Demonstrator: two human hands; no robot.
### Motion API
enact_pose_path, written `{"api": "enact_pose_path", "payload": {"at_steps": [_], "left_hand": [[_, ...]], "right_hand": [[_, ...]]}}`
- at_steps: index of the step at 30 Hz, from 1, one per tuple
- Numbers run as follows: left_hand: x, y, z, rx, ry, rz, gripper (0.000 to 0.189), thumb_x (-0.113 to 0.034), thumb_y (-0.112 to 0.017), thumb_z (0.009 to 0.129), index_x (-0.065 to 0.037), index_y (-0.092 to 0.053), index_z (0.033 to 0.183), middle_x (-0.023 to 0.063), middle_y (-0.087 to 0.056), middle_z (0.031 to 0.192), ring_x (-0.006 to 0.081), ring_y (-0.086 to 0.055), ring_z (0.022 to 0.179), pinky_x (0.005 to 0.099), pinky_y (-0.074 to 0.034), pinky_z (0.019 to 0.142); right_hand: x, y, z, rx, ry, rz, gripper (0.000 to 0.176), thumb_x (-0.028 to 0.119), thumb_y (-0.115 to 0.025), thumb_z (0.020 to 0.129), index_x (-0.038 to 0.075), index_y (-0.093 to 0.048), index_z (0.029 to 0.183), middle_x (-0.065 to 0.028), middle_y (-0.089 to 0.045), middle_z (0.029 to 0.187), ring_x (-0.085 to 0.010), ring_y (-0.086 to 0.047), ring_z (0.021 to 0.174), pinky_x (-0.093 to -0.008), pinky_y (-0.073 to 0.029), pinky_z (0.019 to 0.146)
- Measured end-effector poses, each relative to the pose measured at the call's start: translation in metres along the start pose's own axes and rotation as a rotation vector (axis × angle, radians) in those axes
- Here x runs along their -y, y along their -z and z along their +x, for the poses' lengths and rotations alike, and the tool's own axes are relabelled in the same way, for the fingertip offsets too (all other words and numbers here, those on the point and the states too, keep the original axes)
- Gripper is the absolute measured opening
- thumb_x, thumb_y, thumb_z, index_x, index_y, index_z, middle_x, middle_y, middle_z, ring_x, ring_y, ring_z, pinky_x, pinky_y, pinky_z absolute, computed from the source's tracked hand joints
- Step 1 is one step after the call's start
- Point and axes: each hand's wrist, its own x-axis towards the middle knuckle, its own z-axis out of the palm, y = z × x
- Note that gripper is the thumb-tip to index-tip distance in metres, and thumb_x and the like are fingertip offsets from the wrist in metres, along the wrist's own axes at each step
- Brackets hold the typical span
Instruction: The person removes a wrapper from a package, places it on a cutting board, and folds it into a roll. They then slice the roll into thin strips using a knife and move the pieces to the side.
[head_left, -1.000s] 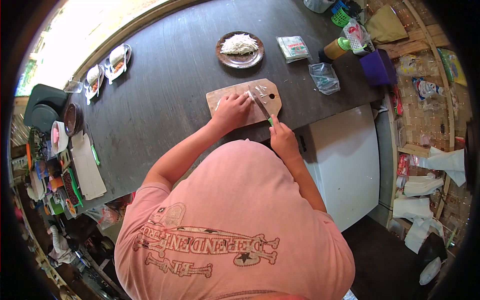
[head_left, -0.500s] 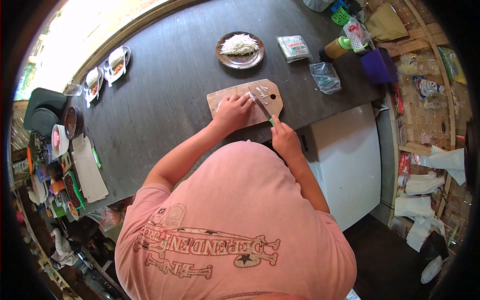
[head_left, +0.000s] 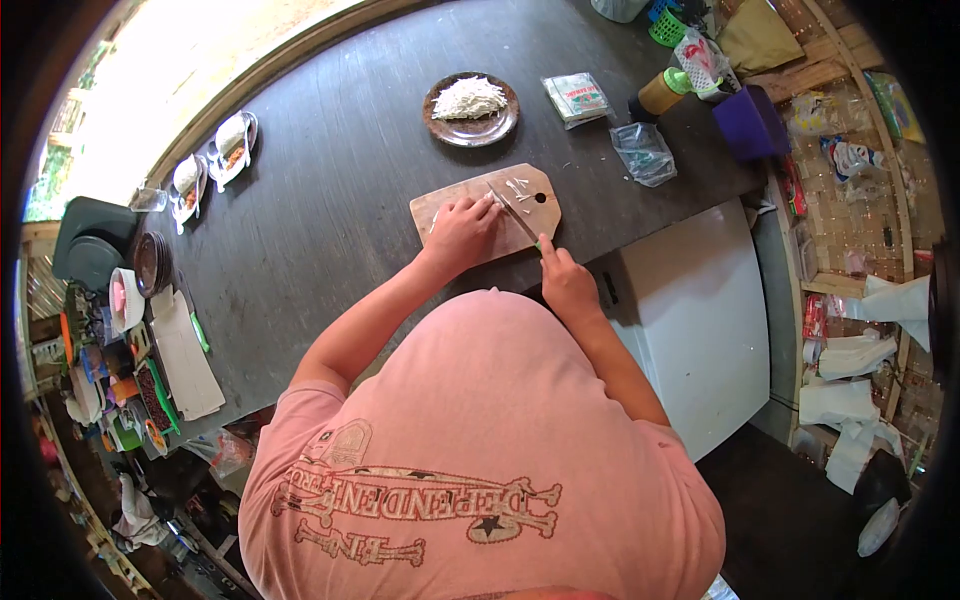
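Observation:
My right hand (head_left: 571, 283) is closed around the green handle of a knife (head_left: 516, 214), whose blade lies over the wooden cutting board (head_left: 445, 196). At the blade's left side my left hand (head_left: 462, 232) presses with bent fingers on a small white piece of food (head_left: 492, 199), mostly hidden under the fingertips. Thin white strips (head_left: 520, 188) lie on the board right of the blade, near its dark hole. Beyond the board, a brown plate (head_left: 470, 131) holds a heap of white shreds (head_left: 470, 98).
A wrapped packet (head_left: 577, 99), a clear plastic bag (head_left: 644, 154), a bottle (head_left: 661, 93) and a purple container (head_left: 751, 123) stand at the right. Two dishes with food (head_left: 232, 150) are at the far left. Stacked brown plates (head_left: 152, 264) and a green-handled knife (head_left: 200, 332) lie nearer.
The whole view has shifted slightly. Both hands stay at the board, with the knife still in my right hand and my left hand still on the white piece.

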Motion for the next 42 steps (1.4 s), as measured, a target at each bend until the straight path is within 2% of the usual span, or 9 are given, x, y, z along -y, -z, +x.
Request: {"api": "enact_pose_path", "payload": {"at_steps": [5,11,17,20,29,32,42], "left_hand": [[-0.004,-0.002,-0.001,0.014,0.024,-0.010,0.052,-0.022,-0.070,0.094,-0.013,-0.067,0.144,0.0041,-0.067,0.148,0.0233,-0.066,0.120,0.0420,-0.054,0.093],[-0.004,-0.001,0.000,0.003,0.029,-0.013,0.050,-0.024,-0.069,0.096,-0.013,-0.066,0.144,0.0038,-0.067,0.149,0.0232,-0.066,0.121,0.0423,-0.054,0.094],[-0.008,0.000,-0.001,-0.024,0.053,-0.034,0.047,-0.024,-0.069,0.098,-0.012,-0.066,0.143,0.0039,-0.067,0.148,0.0230,-0.066,0.119,0.0419,-0.052,0.095],[-0.008,0.000,0.000,-0.023,0.077,-0.057,0.047,-0.025,-0.069,0.098,-0.012,-0.066,0.143,0.0039,-0.067,0.148,0.0232,-0.066,0.119,0.0420,-0.051,0.095],[-0.012,0.002,-0.002,-0.023,0.090,-0.040,0.052,-0.024,-0.072,0.095,-0.011,-0.064,0.145,0.0035,-0.066,0.149,0.0227,-0.064,0.121,0.0420,-0.050,0.097],[-0.014,0.006,-0.002,-0.001,0.096,-0.043,0.055,-0.023,-0.073,0.093,-0.012,-0.063,0.146,0.0039,-0.065,0.150,0.0243,-0.063,0.123,0.0432,-0.051,0.100],[-0.014,0.004,-0.001,0.017,0.125,-0.086,0.057,-0.022,-0.074,0.092,-0.013,-0.062,0.147,0.0037,-0.064,0.151,0.0247,-0.063,0.126,0.0444,-0.052,0.101]], "right_hand": [[-0.006,-0.010,0.005,-0.083,-0.041,0.142,0.051,0.019,-0.066,0.106,0.008,-0.056,0.155,-0.0190,-0.069,0.100,-0.0442,-0.074,0.085,-0.0541,-0.062,0.074],[-0.026,-0.010,0.007,-0.202,-0.002,0.358,0.050,0.013,-0.068,0.104,0.004,-0.058,0.153,-0.0234,-0.073,0.102,-0.0470,-0.072,0.095,-0.0541,-0.058,0.082],[-0.022,-0.003,0.002,-0.280,-0.011,0.418,0.052,0.012,-0.068,0.104,0.004,-0.059,0.154,-0.0234,-0.072,0.101,-0.0465,-0.071,0.091,-0.0534,-0.058,0.080],[-0.018,0.000,-0.001,-0.181,-0.021,0.303,0.052,0.014,-0.069,0.103,0.006,-0.060,0.154,-0.0213,-0.071,0.098,-0.0447,-0.071,0.090,-0.0526,-0.058,0.078],[-0.009,-0.003,-0.007,-0.081,0.002,0.330,0.049,0.012,-0.068,0.104,0.006,-0.061,0.153,-0.0204,-0.069,0.098,-0.0442,-0.069,0.089,-0.0519,-0.057,0.078],[-0.011,-0.003,-0.006,-0.111,0.029,0.293,0.052,0.017,-0.070,0.103,0.010,-0.060,0.154,-0.0170,-0.067,0.097,-0.0425,-0.072,0.085,-0.0513,-0.061,0.074],[-0.006,0.006,-0.004,-0.050,0.021,0.161,0.053,0.019,-0.068,0.105,0.011,-0.058,0.156,-0.0146,-0.066,0.100,-0.0397,-0.074,0.081,-0.0485,-0.062,0.071]]}}
